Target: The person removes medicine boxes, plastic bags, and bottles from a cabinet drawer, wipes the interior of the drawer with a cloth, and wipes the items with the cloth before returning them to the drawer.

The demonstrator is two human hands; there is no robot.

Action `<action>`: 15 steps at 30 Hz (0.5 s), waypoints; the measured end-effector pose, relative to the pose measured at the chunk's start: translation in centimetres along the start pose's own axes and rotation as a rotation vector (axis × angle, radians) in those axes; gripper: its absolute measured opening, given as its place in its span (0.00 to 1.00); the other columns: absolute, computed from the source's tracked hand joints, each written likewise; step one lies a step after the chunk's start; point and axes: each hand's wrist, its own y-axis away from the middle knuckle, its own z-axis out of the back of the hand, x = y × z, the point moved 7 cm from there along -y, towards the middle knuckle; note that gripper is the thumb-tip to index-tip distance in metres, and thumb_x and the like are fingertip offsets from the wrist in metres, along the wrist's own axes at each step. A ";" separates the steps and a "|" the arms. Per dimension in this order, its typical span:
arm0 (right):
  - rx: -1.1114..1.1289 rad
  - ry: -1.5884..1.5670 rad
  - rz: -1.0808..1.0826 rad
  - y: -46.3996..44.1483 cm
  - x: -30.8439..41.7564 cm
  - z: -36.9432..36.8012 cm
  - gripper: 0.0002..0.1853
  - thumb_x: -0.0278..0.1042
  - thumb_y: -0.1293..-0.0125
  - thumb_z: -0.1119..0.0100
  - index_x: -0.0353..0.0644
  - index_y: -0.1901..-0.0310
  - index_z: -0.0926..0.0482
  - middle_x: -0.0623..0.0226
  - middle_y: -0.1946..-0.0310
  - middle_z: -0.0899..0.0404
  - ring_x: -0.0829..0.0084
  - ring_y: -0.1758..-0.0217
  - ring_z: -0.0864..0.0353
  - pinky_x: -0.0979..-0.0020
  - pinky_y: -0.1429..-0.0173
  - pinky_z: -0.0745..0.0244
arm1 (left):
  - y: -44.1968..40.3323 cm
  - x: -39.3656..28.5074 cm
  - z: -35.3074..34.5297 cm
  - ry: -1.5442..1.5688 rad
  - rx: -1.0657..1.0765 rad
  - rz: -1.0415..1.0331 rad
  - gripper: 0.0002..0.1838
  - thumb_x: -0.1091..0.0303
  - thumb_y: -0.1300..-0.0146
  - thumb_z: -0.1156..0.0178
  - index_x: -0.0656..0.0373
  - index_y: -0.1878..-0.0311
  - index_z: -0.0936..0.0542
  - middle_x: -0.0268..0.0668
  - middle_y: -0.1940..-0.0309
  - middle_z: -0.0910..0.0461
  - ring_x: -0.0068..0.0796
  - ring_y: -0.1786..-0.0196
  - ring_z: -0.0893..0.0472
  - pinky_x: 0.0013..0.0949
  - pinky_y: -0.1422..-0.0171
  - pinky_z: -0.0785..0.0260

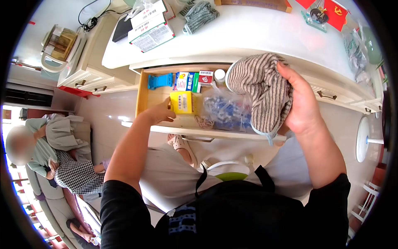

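An open drawer (143,97) holds a yellow box (181,102), a blue plastic item (160,81), a blue-and-green box (186,81), a small red-and-white box (205,77), a white-capped bottle (219,75) and a clear bag of blue-and-white pieces (228,108). At the yellow box's left side, my left hand (159,113) has its fingers apart; whether it touches the box is unclear. My right hand (300,103) grips a brown-striped cloth slipper (263,85) over the drawer's right part. A coiled cord (204,122) lies near the drawer's front.
On the white countertop (248,33) are white boxes (152,35), a grey-green striped cloth item (200,16) and a small red flag (335,15). A person (62,137) sits at the left. A round white fan (363,139) stands at the right.
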 end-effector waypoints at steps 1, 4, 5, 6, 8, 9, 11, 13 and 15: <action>0.008 0.002 0.006 -0.1 0.0 -0.1 0.13 0.35 0.38 0.49 0.36 0.57 0.26 0.64 0.63 0.22 0.71 0.61 0.22 0.70 0.56 0.25 | -0.5 0.0 -0.3 -0.003 -0.006 -0.008 0.45 0.78 0.53 0.42 0.57 0.33 0.56 0.46 0.47 0.34 0.35 0.47 0.30 0.34 0.48 0.31; -0.024 -0.005 -0.047 -0.1 -0.6 -0.1 0.13 0.35 0.38 0.50 0.37 0.56 0.27 0.63 0.62 0.22 0.70 0.61 0.22 0.69 0.56 0.25 | -1.5 -0.8 -1.6 -0.087 -0.070 -0.026 0.45 0.76 0.52 0.43 0.56 0.32 0.57 0.47 0.46 0.36 0.34 0.48 0.30 0.33 0.47 0.31; -0.017 -0.003 -0.046 -0.1 -0.7 -0.2 0.13 0.35 0.38 0.50 0.37 0.56 0.27 0.63 0.62 0.22 0.70 0.61 0.22 0.69 0.56 0.25 | -1.4 -0.9 -1.5 -0.086 -0.077 -0.029 0.45 0.76 0.52 0.43 0.56 0.32 0.57 0.47 0.46 0.36 0.34 0.48 0.30 0.33 0.47 0.31; -0.019 -0.005 -0.054 -0.1 -0.7 -0.2 0.13 0.35 0.38 0.50 0.37 0.56 0.27 0.63 0.62 0.22 0.70 0.61 0.22 0.68 0.56 0.25 | -1.1 -1.6 -0.4 -0.309 -0.224 -0.065 0.42 0.76 0.51 0.43 0.57 0.33 0.53 0.46 0.46 0.35 0.34 0.50 0.29 0.31 0.49 0.31; -0.017 -0.016 -0.063 -0.1 -0.7 -0.1 0.13 0.35 0.38 0.50 0.36 0.56 0.27 0.62 0.62 0.22 0.70 0.60 0.22 0.68 0.56 0.25 | -0.3 -3.3 1.3 -0.537 -0.386 -0.109 0.39 0.75 0.51 0.44 0.58 0.34 0.50 0.45 0.47 0.34 0.33 0.52 0.28 0.29 0.51 0.31; -0.007 -0.016 -0.056 0.1 -0.6 -0.4 0.13 0.35 0.38 0.50 0.36 0.56 0.27 0.62 0.62 0.22 0.70 0.60 0.22 0.68 0.56 0.25 | 1.6 -5.6 3.0 -0.510 -0.621 -0.246 0.35 0.76 0.50 0.44 0.59 0.38 0.45 0.43 0.49 0.32 0.31 0.55 0.27 0.28 0.54 0.32; -0.011 -0.015 -0.091 0.4 -0.6 -0.7 0.13 0.35 0.38 0.51 0.36 0.56 0.27 0.62 0.62 0.22 0.70 0.61 0.21 0.68 0.56 0.25 | 5.8 -8.9 5.3 -0.270 -1.136 -0.738 0.24 0.75 0.50 0.43 0.63 0.49 0.36 0.41 0.65 0.30 0.31 0.69 0.29 0.31 0.61 0.34; 0.007 -0.013 -0.091 0.4 -0.5 -0.9 0.13 0.35 0.38 0.50 0.36 0.57 0.26 0.63 0.62 0.22 0.70 0.61 0.21 0.69 0.56 0.25 | 11.3 -13.0 5.2 -0.140 -1.395 -0.983 0.27 0.74 0.51 0.39 0.62 0.47 0.38 0.40 0.57 0.33 0.32 0.58 0.31 0.34 0.54 0.36; 0.043 0.011 -0.050 0.3 -0.5 -0.9 0.13 0.35 0.38 0.50 0.36 0.57 0.26 0.63 0.62 0.21 0.70 0.61 0.21 0.69 0.56 0.25 | 12.0 -15.7 6.4 -0.137 -1.366 -1.073 0.38 0.73 0.53 0.37 0.61 0.39 0.44 0.44 0.44 0.37 0.36 0.44 0.34 0.35 0.44 0.39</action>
